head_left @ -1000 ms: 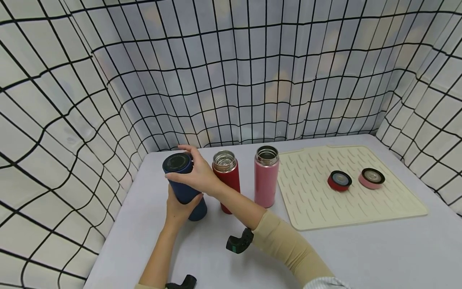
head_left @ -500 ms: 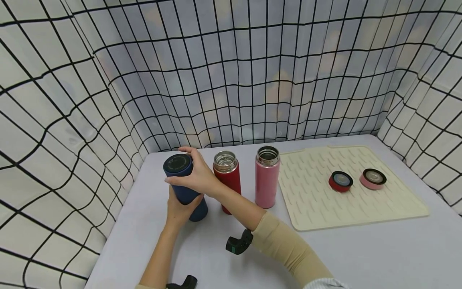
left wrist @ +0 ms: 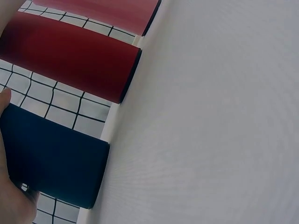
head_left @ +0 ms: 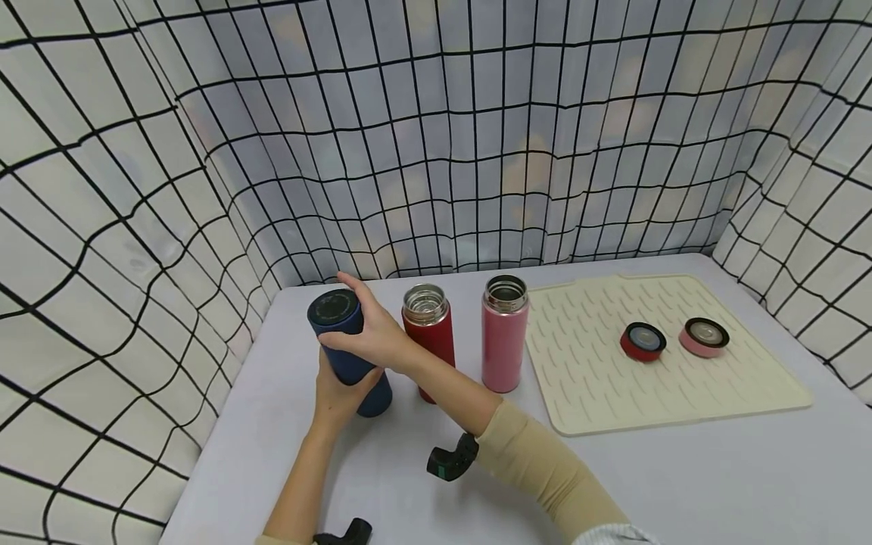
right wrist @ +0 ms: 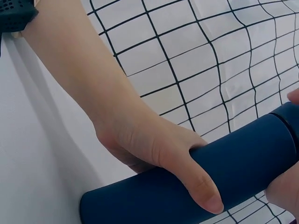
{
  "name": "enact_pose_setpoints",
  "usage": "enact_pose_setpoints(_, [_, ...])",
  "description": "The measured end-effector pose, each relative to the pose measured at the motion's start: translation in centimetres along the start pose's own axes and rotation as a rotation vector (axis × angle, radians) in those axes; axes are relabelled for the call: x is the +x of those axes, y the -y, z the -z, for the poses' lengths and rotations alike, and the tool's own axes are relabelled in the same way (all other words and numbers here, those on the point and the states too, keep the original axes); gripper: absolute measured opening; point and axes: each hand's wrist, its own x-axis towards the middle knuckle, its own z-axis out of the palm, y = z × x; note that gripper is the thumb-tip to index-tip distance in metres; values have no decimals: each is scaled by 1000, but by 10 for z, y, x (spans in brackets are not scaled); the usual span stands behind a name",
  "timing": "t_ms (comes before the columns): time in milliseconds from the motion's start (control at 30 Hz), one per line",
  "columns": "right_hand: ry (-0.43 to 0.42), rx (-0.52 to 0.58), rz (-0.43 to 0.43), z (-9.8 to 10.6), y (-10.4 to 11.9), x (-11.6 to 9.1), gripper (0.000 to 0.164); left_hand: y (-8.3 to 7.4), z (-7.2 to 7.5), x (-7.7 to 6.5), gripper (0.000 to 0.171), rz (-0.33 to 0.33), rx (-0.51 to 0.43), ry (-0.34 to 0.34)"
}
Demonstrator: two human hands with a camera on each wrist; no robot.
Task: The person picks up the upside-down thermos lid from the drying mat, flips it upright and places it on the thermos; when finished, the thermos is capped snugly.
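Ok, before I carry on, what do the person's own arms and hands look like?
The left hand and right hand show no gloves or rings. A wrinkled tan sleeve covers part of the right arm, with pale striped fabric beyond it; a tan edge shows on the left. Each arm has a black device, the right one marked green. I see no cables.

Across the middle of the head view, three bottles form a row on the table point(head_left: 613, 484). The leftmost bottle point(head_left: 346, 365), left of centre, has the left hand point(head_left: 334, 401) round its body and the right hand point(head_left: 375, 327) above, round its top end. The right forearm point(head_left: 453, 382) crosses in front of the middle bottle point(head_left: 436, 341). The rightmost bottle point(head_left: 502, 344) stands just left of the mat point(head_left: 613, 397), which bears the left lid point(head_left: 643, 342) and, near it, the right lid point(head_left: 704, 337). Behind everything, the net point(head_left: 441, 54) spans the upper frame
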Motion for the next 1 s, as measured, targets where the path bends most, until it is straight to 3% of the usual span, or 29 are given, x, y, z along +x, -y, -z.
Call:
enact_pose_setpoints(233, [-42, -21, 18, 0, -1, -1, 82, 0, -2, 0, 89, -1, -6, 7])
enact_pose_setpoints(467, [-16, 33, 14, 0, 1, -2, 78, 2, -2, 0, 89, -43, -4, -5])
enact_pose_setpoints(633, [-41, -36, -3, 0, 2, 0, 78, 0, -2, 0, 88, -36, -6, -5])
enact_pose_setpoints(833, [22, 18, -39, 4, 0, -2, 73, -1, -1, -1, 89, -14, -4, -8])
enact_pose_setpoints(1000, [-31, 21, -16, 1, 0, -1, 71, -2, -1, 0, 90, -2, 16, -4])
